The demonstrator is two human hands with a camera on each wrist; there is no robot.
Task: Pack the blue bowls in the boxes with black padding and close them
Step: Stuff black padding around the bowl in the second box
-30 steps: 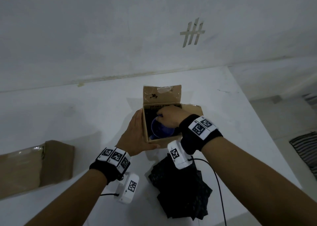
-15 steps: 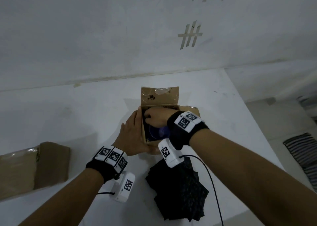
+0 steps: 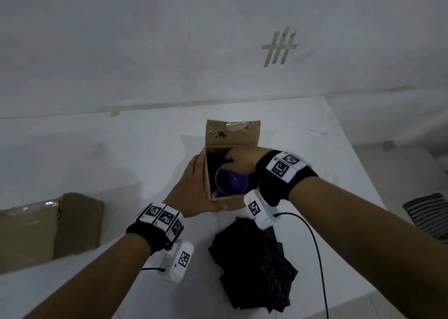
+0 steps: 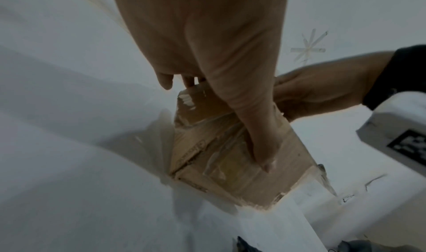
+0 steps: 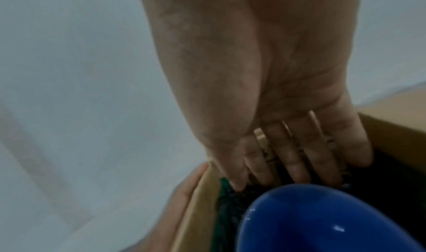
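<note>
An open cardboard box [image 3: 228, 201] stands mid-table with its back flap [image 3: 232, 134] upright. Inside it a blue bowl [image 3: 231, 183] sits mouth up on black padding [image 5: 230, 201]. My left hand [image 3: 201, 187] grips the box's near left corner, fingers flat on the left wall and thumb along the front face [image 4: 262, 155]. My right hand [image 3: 232, 161] reaches into the far side of the box. Its straight fingers [image 5: 295, 164] point down between the back wall and the bowl's rim [image 5: 299, 188], pressing against the padding. The fingertips are hidden behind the bowl.
A loose pile of black padding sheets [image 3: 254, 265] lies near the table's front edge, under my right forearm. A second cardboard box [image 3: 48, 229] sits at the left. A black cable [image 3: 317, 250] trails off my right wrist. The table ends close on the right, with a striped mat [image 3: 426, 217] on the floor beyond.
My right hand has shifted off the bowl toward the box's back wall, so more of the bowl shows. My left hand has stayed on the box.
</note>
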